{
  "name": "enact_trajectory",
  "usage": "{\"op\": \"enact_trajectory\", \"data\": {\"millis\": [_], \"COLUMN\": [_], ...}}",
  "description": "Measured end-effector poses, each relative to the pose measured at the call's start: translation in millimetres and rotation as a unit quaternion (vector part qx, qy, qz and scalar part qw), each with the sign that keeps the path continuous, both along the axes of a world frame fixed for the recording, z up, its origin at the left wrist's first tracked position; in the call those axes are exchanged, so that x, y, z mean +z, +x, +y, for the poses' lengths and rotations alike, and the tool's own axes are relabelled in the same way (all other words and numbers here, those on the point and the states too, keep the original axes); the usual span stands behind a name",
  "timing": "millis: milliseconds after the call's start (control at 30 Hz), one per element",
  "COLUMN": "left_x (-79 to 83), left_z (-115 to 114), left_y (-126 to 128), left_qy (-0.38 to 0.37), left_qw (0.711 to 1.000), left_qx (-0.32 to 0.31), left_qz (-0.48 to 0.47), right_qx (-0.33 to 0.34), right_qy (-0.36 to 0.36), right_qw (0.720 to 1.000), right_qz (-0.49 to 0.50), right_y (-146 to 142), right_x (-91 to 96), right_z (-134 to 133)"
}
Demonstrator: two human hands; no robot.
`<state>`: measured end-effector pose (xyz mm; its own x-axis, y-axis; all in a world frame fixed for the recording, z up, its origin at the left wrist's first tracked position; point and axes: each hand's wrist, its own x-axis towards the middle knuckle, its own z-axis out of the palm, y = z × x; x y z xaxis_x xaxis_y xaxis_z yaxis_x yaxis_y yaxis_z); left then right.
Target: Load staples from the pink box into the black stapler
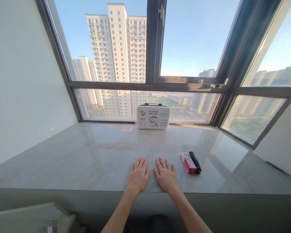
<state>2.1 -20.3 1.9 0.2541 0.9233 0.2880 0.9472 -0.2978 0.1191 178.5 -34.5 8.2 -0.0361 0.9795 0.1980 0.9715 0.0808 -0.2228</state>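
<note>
My left hand point(138, 174) lies flat on the grey marble sill point(99, 161), fingers a little spread and pointing toward the window. Beside it, with a narrow gap between, my right hand point(166, 174) rests palm down in the same way. Neither hand holds anything. To the right of my right hand lie a small pink and white box point(189, 163) and a black stapler-like tool point(195, 161), side by side and close together. A white case point(153, 117) with cartoon prints and a dark handle stands upright at the back against the window.
A dark-framed window point(150, 85) runs along the back and right, with tall buildings outside. White walls point(19, 81) close off both sides. Below the sill's front edge at lower left is a pale perforated basket-like thing point(38, 216). A thin dark strip point(278, 169) lies by the right wall.
</note>
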Motion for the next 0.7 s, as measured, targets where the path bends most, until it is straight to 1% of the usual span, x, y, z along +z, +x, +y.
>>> {"op": "enact_trajectory", "data": {"millis": [300,700], "left_x": [1.9,-1.2], "left_z": [-0.5,1.1], "left_y": [0.5,-0.7], "left_qy": [-0.005,-0.003], "left_qw": [1.000,1.000], "left_qx": [0.001,0.002], "left_qz": [0.003,0.001], "right_qx": [0.002,0.003], "right_qy": [-0.007,0.006], "right_qw": [1.000,1.000], "right_qz": [-0.003,0.000], "right_y": [-1.5,-0.1], "right_x": [-0.5,-3.7], "right_z": [1.1,1.5]}}
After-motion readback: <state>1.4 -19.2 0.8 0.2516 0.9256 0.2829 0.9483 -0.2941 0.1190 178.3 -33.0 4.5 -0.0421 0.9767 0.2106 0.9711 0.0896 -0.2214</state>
